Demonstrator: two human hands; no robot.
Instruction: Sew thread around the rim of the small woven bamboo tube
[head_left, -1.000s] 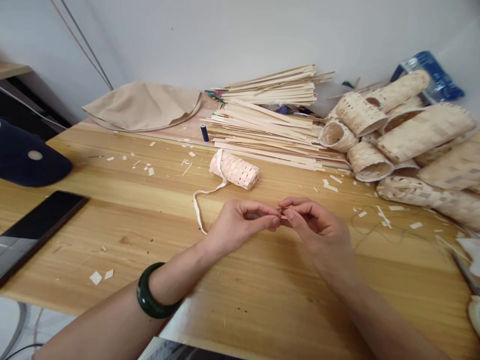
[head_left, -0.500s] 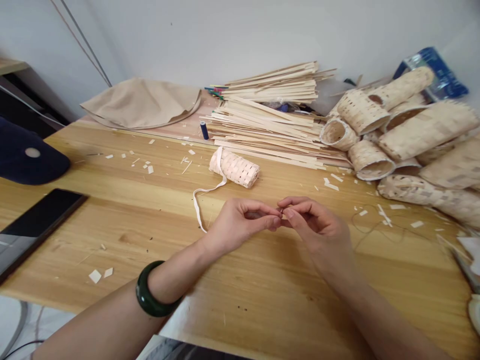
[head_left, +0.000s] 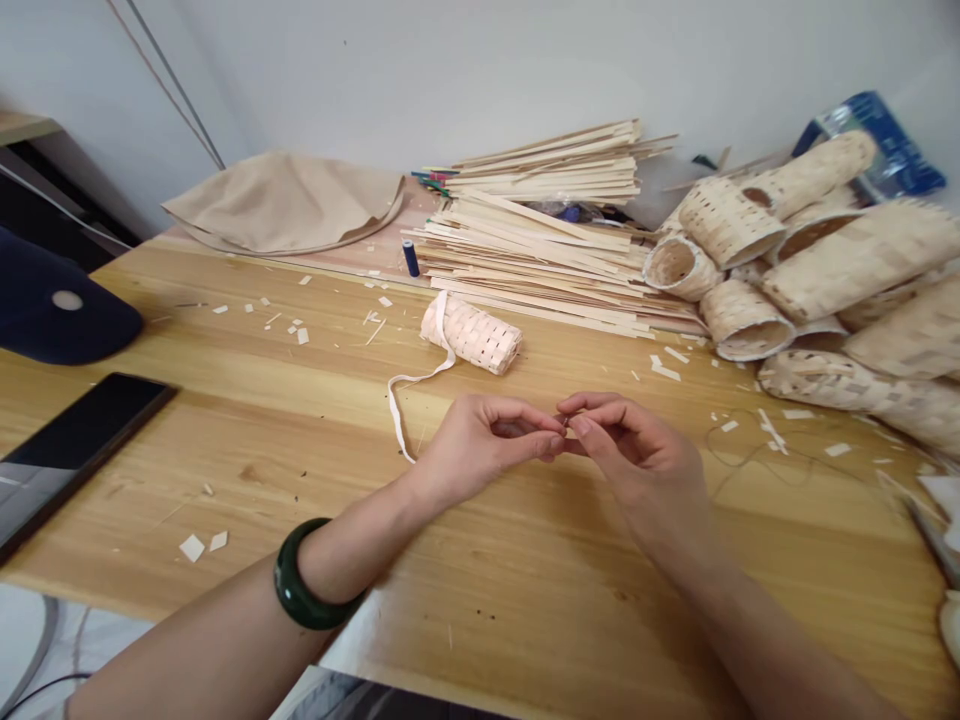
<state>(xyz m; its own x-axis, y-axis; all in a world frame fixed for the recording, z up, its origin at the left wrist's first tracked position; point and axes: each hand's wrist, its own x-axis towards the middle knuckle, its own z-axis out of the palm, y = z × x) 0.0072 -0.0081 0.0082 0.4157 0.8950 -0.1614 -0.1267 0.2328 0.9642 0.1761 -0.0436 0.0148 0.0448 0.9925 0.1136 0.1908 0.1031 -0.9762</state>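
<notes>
My left hand [head_left: 491,440] and my right hand [head_left: 637,455] meet over the middle of the table, fingertips close together. Both thumbs and forefingers are pinched on something tiny and thin, too small to make out. A thin dark thread [head_left: 739,462] lies in loose loops on the table just right of my right hand. Beyond my left hand a small woven wood-strip cylinder [head_left: 484,338] rests on its side, with a white cloth strap [head_left: 397,400] trailing from it towards my wrist. A blue thread spool [head_left: 410,258] stands upright farther back.
Bundles of thin wood strips [head_left: 525,245] lie along the wall. Several woven cylinders [head_left: 862,260] are piled at the right, before a blue package [head_left: 892,150]. A beige cloth [head_left: 285,205], a dark blue cap [head_left: 60,310] and a phone [head_left: 90,435] are at the left. Wood scraps [head_left: 193,547] litter the table.
My hands keep the same fingertip-to-fingertip pinch, with hardly any movement. The whole view has shifted very slightly.
</notes>
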